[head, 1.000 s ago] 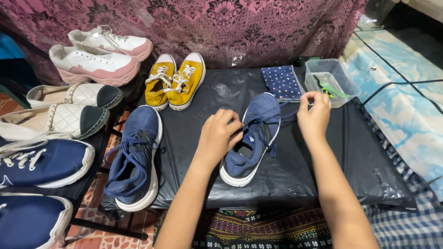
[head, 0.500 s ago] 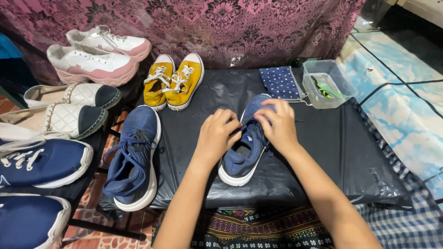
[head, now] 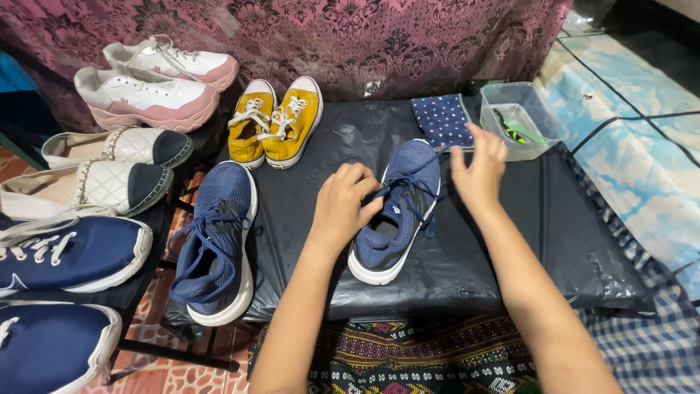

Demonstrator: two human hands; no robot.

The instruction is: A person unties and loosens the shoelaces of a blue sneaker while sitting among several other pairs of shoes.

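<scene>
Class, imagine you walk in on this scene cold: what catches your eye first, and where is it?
Centre stage, a left hand and right hand work the laces of a blue sneaker on a black sheet. Behind it, bright yellow sneakers stand against a patterned purple cloth.

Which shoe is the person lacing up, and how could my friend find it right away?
Look at the black mat in the middle. On it, between the left hand and the right hand, lies one blue mesh shoe with a white sole. Its twin lies alone at the mat's left edge, and the yellow pair stands behind; only this one has hands on its laces.
</scene>
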